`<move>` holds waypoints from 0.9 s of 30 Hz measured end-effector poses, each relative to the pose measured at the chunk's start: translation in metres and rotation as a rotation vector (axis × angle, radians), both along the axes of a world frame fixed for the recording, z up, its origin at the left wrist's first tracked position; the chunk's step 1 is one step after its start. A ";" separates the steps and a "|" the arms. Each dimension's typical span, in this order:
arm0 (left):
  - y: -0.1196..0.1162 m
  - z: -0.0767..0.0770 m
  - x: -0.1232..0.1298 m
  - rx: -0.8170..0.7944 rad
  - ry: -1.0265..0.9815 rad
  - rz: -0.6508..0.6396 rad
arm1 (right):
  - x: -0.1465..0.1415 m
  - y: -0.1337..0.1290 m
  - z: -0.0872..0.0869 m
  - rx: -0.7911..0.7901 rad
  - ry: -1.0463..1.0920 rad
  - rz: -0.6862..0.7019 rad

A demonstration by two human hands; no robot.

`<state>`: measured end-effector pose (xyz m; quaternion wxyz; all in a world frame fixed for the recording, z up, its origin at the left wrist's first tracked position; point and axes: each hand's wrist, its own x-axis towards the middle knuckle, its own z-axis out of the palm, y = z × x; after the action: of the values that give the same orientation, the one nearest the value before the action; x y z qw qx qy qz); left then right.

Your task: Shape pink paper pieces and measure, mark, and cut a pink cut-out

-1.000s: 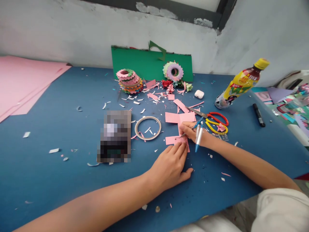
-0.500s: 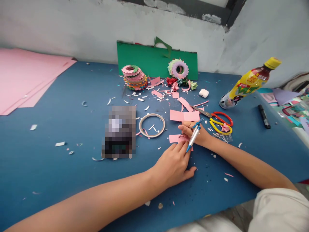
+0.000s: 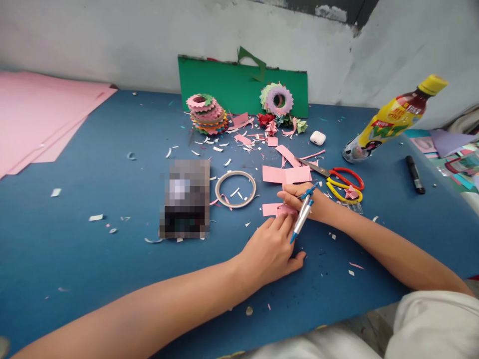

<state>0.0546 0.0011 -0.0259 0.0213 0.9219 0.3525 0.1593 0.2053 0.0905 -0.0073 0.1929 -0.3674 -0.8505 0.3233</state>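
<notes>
Pink paper piece (image 3: 275, 209), a small flat rectangle, lies near the middle of the blue tabletop (image 3: 93, 259), a little toward its right edge, pinned under both hands. The left hand (image 3: 270, 252) rests palm down, fingers stretched and fairly flat, its fingertips pressing the paper's near side; it grips nothing. The right hand (image 3: 305, 202) is curled closed around a blue-and-white pen (image 3: 302, 215), barrel slanting back toward the person, tip hidden at the paper (whether it touches the sheet I cannot tell).

The step in hand looks like marking or scoring the paper while it is held still. The next move, I judge, calls for steady downward pressure from the left fingertips, since thin paper slides easily on this smooth surface, and a short controlled stroke.

Just beyond the hands lie two more matte pink rectangles (image 3: 286, 174), and beside them, toward the right edge, red-and-yellow scissors (image 3: 339, 182) with looped plastic handles. A thin tape ring (image 3: 235, 189) sits left of the paper. Toward the far edge stands a green card (image 3: 243, 87) against the wall, with jagged layered paper rosettes (image 3: 205, 113) before it.
</notes>
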 end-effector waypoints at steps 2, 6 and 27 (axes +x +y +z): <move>0.000 -0.001 0.000 -0.006 0.009 0.002 | 0.006 0.000 0.000 0.020 -0.013 -0.002; -0.001 -0.001 0.001 -0.044 0.020 0.015 | 0.016 -0.002 0.004 0.043 -0.054 -0.031; 0.001 -0.001 -0.003 0.015 0.037 -0.023 | 0.050 0.006 0.001 -0.159 0.293 -0.334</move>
<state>0.0511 0.0019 -0.0269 0.0095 0.9288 0.3412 0.1445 0.2551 0.0969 -0.0066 0.3355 -0.4660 -0.7129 0.4027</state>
